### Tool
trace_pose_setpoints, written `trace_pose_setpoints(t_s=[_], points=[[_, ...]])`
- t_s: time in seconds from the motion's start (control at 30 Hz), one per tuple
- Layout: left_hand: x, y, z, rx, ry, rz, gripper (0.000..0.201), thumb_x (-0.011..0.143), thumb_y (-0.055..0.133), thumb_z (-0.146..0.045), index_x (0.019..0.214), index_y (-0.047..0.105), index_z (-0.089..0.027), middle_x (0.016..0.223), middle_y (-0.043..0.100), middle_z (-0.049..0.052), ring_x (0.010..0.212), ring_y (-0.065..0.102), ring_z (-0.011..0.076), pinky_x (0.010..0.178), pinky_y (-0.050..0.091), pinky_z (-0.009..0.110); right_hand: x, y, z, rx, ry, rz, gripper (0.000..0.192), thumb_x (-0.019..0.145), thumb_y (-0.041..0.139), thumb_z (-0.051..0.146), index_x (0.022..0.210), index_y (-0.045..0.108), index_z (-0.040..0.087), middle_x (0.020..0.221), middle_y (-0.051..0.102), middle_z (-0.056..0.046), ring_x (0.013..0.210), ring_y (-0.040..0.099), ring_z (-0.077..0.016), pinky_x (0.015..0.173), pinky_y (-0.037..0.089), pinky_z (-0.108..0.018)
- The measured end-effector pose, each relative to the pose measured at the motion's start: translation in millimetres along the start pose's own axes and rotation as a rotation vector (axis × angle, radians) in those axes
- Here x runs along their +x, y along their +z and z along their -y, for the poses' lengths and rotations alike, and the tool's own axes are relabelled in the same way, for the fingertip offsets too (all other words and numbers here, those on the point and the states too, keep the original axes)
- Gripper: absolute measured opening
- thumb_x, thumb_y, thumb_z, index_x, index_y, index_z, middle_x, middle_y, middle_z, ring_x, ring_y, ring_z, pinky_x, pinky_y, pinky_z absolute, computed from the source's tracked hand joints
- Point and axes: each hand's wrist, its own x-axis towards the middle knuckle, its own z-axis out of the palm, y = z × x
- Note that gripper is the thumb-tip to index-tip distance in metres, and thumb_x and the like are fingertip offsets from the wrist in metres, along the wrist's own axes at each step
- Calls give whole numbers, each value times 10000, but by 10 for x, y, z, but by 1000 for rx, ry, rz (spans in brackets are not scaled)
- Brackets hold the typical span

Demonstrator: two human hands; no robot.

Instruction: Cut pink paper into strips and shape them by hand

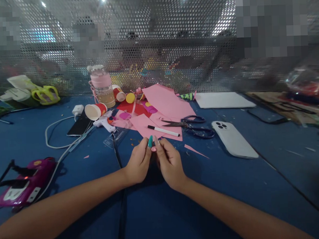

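Observation:
My left hand (139, 161) and my right hand (171, 162) meet over the blue table, thumbs side by side. Between the fingertips they pinch a small pink piece (153, 149), which looks like paper; most of it is hidden by the fingers. Just beyond the hands lies a white marker with a black cap (163, 131), resting on pink paper sheets (164, 102). Dark-handled scissors (187, 124) lie right of the marker with their blades slightly apart. A thin pink paper scrap (196, 150) is to the right of my right hand.
At left are a white glue gun (104, 122), a red paper cup (96, 111), a black phone (80, 125) and a purple power strip (27, 185) with cords. A pink-lidded bottle (102, 87) stands behind. A white phone (233, 139) lies right. A perforated metal screen (157, 46) borders the back.

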Motion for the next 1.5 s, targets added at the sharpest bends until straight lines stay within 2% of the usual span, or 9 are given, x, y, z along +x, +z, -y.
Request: trace_pose_setpoints(t_s=[0.2, 0.4, 0.57, 0.83, 1.0, 1.2, 1.5], points=[[6, -9, -4, 6, -8, 30, 214, 897, 269, -306, 712, 315, -208, 521, 337, -75, 424, 303, 71, 413, 275, 202, 17, -3, 14, -63, -39, 1, 253, 884, 385, 293, 651, 415, 198, 538, 362, 58, 467, 326, -81, 456, 285, -223], [60, -27, -88, 378, 10, -170, 188, 854, 298, -219, 666, 297, -213, 538, 377, -54, 470, 363, 97, 484, 287, 234, 52, -27, -4, -128, 28, -84, 278, 893, 355, 331, 642, 371, 209, 488, 325, 72, 419, 308, -80, 429, 270, -224], [37, -17, -107, 518, 46, -165, 155, 842, 306, -205, 688, 327, -212, 559, 396, -42, 476, 367, 107, 496, 287, 245, 44, -54, 30, -260, -96, -21, 234, 886, 377, 283, 669, 407, 201, 518, 347, 65, 441, 330, -79, 454, 276, -222], [21, -23, -73, 392, 75, -122, 199, 881, 293, -238, 686, 323, -208, 564, 390, -50, 478, 362, 94, 482, 286, 224, 76, -44, 37, -279, -83, -9, 256, 890, 354, 262, 642, 372, 203, 509, 347, 66, 438, 327, -78, 451, 261, -216], [34, -27, -79, 336, 21, -200, 227, 890, 272, -244, 670, 312, -209, 541, 353, -57, 462, 335, 92, 471, 270, 229, 83, -37, 38, -176, -12, -5, 284, 887, 362, 323, 631, 381, 203, 499, 346, 64, 439, 326, -81, 440, 264, -217], [36, -21, -85, 279, -34, -110, 200, 871, 289, -236, 674, 304, -209, 539, 373, -56, 465, 353, 91, 468, 273, 227, 70, -14, 20, -134, 5, -5, 273, 884, 369, 332, 646, 399, 203, 526, 358, 56, 464, 328, -87, 448, 274, -220], [22, -14, -113, 337, 5, -152, 146, 850, 292, -213, 704, 304, -215, 573, 361, -47, 478, 329, 97, 485, 270, 240, 51, -8, 46, -142, 0, -8, 280, 883, 364, 325, 633, 391, 203, 528, 364, 51, 474, 334, -91, 455, 277, -225]])
